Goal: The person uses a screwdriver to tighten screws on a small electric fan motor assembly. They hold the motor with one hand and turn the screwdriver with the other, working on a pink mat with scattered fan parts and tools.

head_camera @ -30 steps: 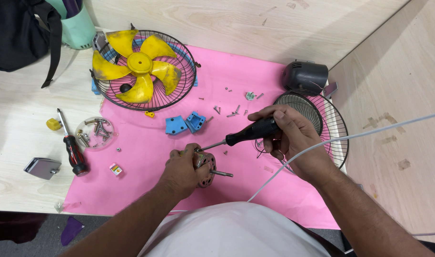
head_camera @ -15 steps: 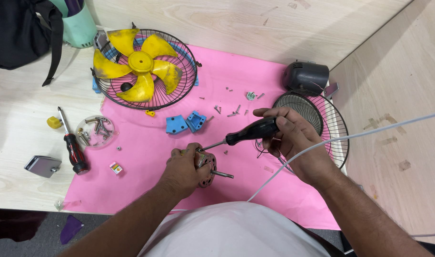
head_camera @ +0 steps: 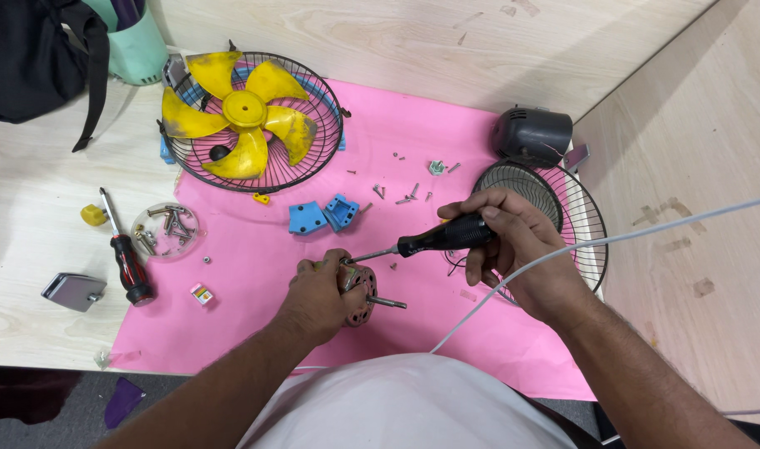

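Near the lower middle of the frame, the left hand (head_camera: 318, 298) is closed around a small round motor part (head_camera: 359, 293) with a metal shaft sticking out to the right, and it presses the part down on the pink mat (head_camera: 255, 291). The right hand (head_camera: 513, 249), right of centre, grips the black handle of a screwdriver (head_camera: 434, 239) with the fingers wrapped around it; the thin metal tip points left and touches the top of the motor part, just beside the left thumb. A white cable (head_camera: 646, 233) runs from the right edge of the frame across the right wrist and down toward the lower middle.

Behind the right hand lies a round wire guard (head_camera: 579, 216), and above it a dark grey motor housing (head_camera: 531, 135). In the upper left of the frame a yellow fan blade (head_camera: 243, 112) rests inside a second black wire guard (head_camera: 326, 158). Two blue plastic pieces (head_camera: 322, 214) lie near the centre of the mat, with loose screws (head_camera: 405, 195) scattered above them. On the pale counter (head_camera: 31, 216) at the left there is a red-and-black screwdriver (head_camera: 129, 266), a clear round lid with screws (head_camera: 165, 230), a small yellow piece (head_camera: 93, 214) and a grey metal block (head_camera: 74, 291)
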